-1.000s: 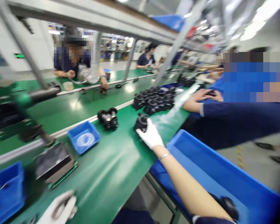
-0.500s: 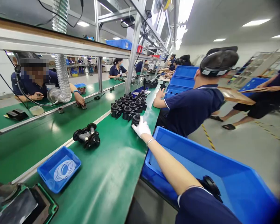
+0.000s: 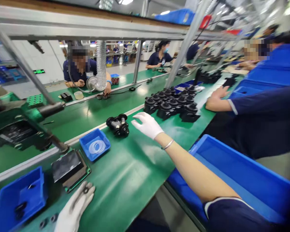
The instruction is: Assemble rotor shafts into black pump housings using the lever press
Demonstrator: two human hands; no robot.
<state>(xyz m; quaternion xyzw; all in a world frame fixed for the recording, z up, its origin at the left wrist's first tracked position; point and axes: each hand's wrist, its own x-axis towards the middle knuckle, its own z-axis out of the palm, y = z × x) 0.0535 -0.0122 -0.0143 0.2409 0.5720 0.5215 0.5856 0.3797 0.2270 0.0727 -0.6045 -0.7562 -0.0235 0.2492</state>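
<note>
My right hand (image 3: 147, 125), in a white glove, is held over the green bench with its fingers apart and nothing in them. Nearest to it is a small cluster of black flanged parts with silver shafts (image 3: 118, 125), just beyond the fingertips. Several black domed housings (image 3: 165, 108) stand grouped behind the hand. At the lower left my gloved left hand (image 3: 74, 206) has a small black ring (image 3: 86, 190) at its fingers. Two similar black rings (image 3: 54, 217) lie on the bench beside that hand. A black-topped metal block (image 3: 69, 166) sits just above it.
A small blue tray (image 3: 106, 153) holds white rings. Another blue bin (image 3: 41, 180) with black pieces stands at far left, below a green press-like fixture (image 3: 38, 125). A large blue bin (image 3: 222, 145) is at the right. A co-worker's arm (image 3: 217, 100) rests on the bench.
My right hand has let go of a black housing, which stands with the group, and moved left toward the flanged parts. The view has turned left, bringing my left hand into sight.
</note>
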